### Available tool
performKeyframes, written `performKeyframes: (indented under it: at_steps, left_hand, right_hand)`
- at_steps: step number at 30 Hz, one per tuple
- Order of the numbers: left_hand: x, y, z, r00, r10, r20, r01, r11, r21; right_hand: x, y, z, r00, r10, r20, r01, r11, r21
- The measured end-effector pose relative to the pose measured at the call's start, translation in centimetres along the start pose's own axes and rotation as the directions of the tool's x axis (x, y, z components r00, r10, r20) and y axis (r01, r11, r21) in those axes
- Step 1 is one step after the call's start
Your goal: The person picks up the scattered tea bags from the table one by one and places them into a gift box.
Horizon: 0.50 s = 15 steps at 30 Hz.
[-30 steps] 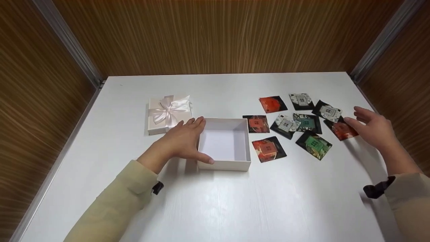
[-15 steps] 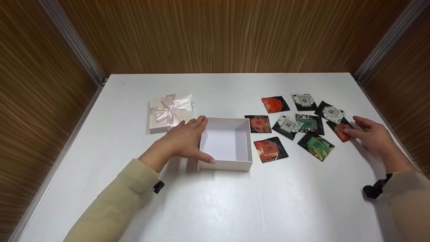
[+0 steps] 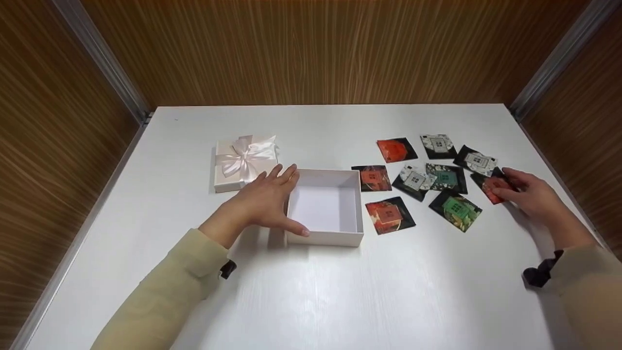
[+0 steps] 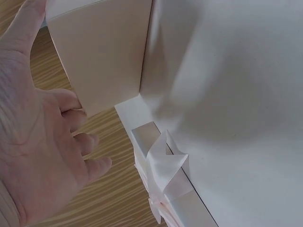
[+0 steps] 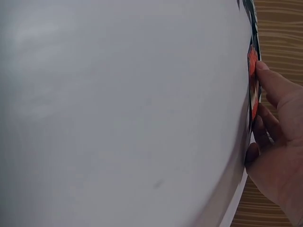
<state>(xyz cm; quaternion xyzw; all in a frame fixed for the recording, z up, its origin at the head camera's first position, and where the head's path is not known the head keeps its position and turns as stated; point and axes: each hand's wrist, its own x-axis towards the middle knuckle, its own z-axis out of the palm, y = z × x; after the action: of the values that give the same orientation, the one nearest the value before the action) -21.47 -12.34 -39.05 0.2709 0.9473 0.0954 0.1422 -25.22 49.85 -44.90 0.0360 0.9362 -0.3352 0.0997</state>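
Observation:
In the head view my left hand (image 3: 260, 203) spans the left side of an open white gift box (image 3: 330, 239), its thumb at the front wall and its fingers by the back left corner. Up close in the left wrist view, thumb and index finger hold the box's side wall (image 4: 99, 52) between them; the other fingers are bent and free. My right hand (image 3: 537, 200), at the far right, pinches the edge of a red and black tea sachet (image 3: 487, 186). The right wrist view shows the thumb on the sachet's face (image 5: 253, 82), with fingers along its edge.
Several more flat sachets lie right of the box, including a green one (image 3: 456, 209), a red one (image 3: 390, 215) and a white and black one (image 3: 438, 146). A lid with a pink bow (image 3: 245, 160) sits behind the left hand. Wood-grain panels (image 3: 320, 53) wall the white table.
My right hand has come down onto the red sachet at the far right, and its thumb and fingers have closed on the edge. The left hand stays at the box.

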Motion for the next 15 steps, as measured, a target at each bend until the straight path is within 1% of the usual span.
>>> performKeyframes:
  at_steps: [7, 12, 15]
  left_hand:
    - [0.08, -0.04, 0.02, 0.999, -0.013, 0.032, 0.013, 1.000, 0.006]
    - [0.08, 0.14, -0.09, 0.998, -0.027, 0.051, 0.027, 1.000, 0.006]
    - [0.09, 0.17, -0.15, 0.998, -0.028, 0.049, 0.028, 1.000, 0.008]
  right_hand:
    - [0.12, 0.28, 0.15, 0.999, -0.032, 0.017, 0.032, 0.999, -0.009]
    - [0.04, 0.38, 0.16, 1.000, -0.009, 0.023, 0.009, 1.000, 0.005]
    - [-0.03, 0.40, 0.15, 1.000, -0.007, 0.001, 0.007, 1.000, -0.010]
